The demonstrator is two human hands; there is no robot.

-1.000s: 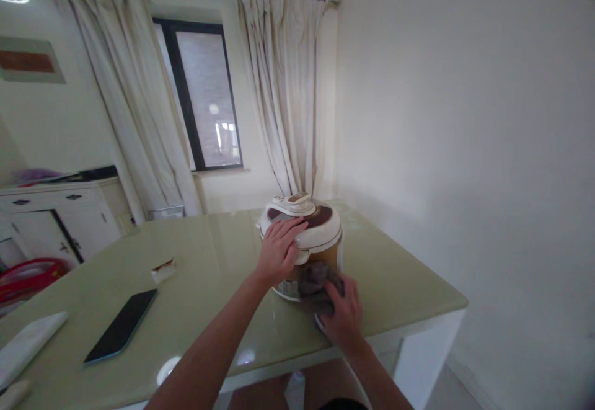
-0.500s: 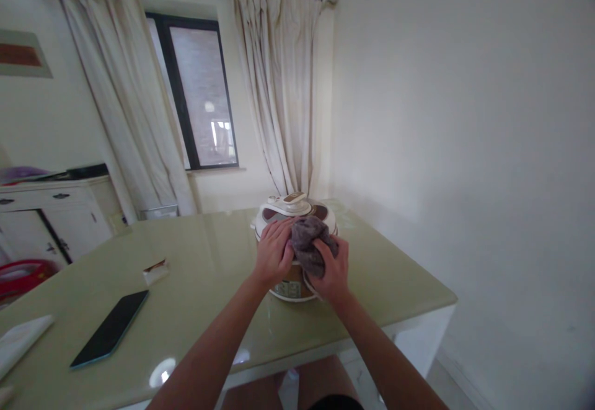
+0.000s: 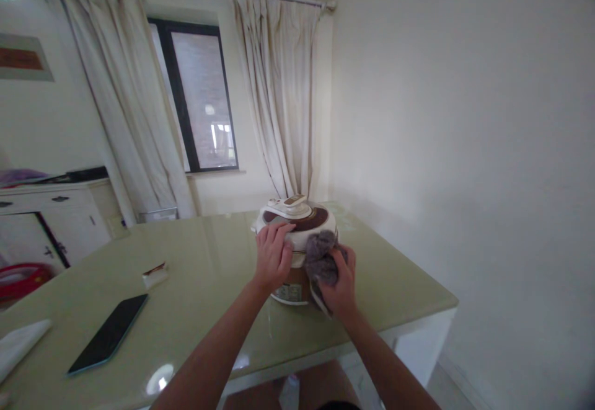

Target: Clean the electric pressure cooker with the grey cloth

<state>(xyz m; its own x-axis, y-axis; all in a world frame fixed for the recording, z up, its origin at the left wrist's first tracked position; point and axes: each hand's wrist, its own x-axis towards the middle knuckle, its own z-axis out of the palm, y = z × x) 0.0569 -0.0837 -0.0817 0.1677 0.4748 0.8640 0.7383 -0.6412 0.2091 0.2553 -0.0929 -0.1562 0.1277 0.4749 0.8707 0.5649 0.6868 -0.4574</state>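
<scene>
A white and brown electric cooker [image 3: 310, 219] stands on the green glass table [image 3: 204, 286], near its right end. My left hand [image 3: 273, 257] lies flat on the near left edge of the cooker's lid, fingers stretched out. My right hand [image 3: 340, 284] is closed around a crumpled grey cloth [image 3: 320, 257] and presses it against the cooker's right front side, just under the lid rim.
A black phone [image 3: 108, 334] lies on the table at the left, with a small open box [image 3: 155, 275] behind it and a white object [image 3: 21, 342] at the far left edge. A white cabinet [image 3: 46, 218] and a curtained window stand behind. A wall runs along the right.
My right hand with the cloth rose from the cooker's lower front onto the lid, then slid down to the right side. My left hand stayed on the lid.
</scene>
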